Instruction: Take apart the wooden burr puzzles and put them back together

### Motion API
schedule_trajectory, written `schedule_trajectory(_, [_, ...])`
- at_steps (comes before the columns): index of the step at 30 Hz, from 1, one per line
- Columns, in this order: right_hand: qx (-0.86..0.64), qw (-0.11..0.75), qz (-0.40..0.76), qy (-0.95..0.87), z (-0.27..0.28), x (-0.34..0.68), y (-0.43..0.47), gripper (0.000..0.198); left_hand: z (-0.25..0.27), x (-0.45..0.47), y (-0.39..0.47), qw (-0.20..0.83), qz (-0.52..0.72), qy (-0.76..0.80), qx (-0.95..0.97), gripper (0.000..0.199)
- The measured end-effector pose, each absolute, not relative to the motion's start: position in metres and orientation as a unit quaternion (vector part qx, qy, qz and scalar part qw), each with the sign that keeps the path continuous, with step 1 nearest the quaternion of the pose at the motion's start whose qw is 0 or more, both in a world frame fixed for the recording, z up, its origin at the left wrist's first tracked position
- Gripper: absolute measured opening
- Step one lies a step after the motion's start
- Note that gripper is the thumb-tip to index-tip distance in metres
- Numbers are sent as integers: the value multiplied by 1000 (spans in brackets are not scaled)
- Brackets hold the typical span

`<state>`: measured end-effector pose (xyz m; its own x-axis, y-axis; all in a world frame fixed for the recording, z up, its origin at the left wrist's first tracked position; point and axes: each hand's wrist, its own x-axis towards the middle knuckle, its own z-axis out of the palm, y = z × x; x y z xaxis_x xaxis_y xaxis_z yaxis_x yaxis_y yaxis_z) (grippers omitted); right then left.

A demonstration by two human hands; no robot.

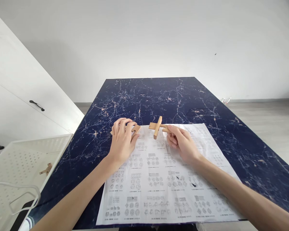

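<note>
My right hand pinches one end of a wooden puzzle piece, a flat slotted plate with a square stick crossing through it. That piece is held just above the far edge of a printed instruction sheet. To its left, my left hand is curled over a flat wooden plate with a notch, its fingers on top and the thumb at the near side. Much of that plate is hidden under the fingers. Small diagrams in rows cover the creased sheet beneath both hands.
A dark blue marbled table carries the sheet. At the left stands a white perforated basket with another wooden piece and a white cable. Behind it is a white cabinet with a black handle.
</note>
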<state>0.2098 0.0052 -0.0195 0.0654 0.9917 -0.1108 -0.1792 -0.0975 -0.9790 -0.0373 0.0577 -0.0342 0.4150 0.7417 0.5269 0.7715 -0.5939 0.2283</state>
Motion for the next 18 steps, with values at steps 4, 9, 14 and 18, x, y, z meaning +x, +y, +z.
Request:
schedule_trajectory(4, [-502,524,547,-418,-21,209,5,57,-31,-35,57,15,-337,-428,-838,29])
schedule_trajectory(9, [-497,506,536,-458,-27,209,3,53,-24,-29,50,-104,-373,-328,-862,55])
schedule_trajectory(14, [-473,479,554,-491,-27,209,0,54,-19,-26,41,-270,-332,-301,-852,108])
schedule_trajectory(18, [-434,458,577,-518,-23,209,-2,55,-19,-27,39,-316,-332,-304,-836,111])
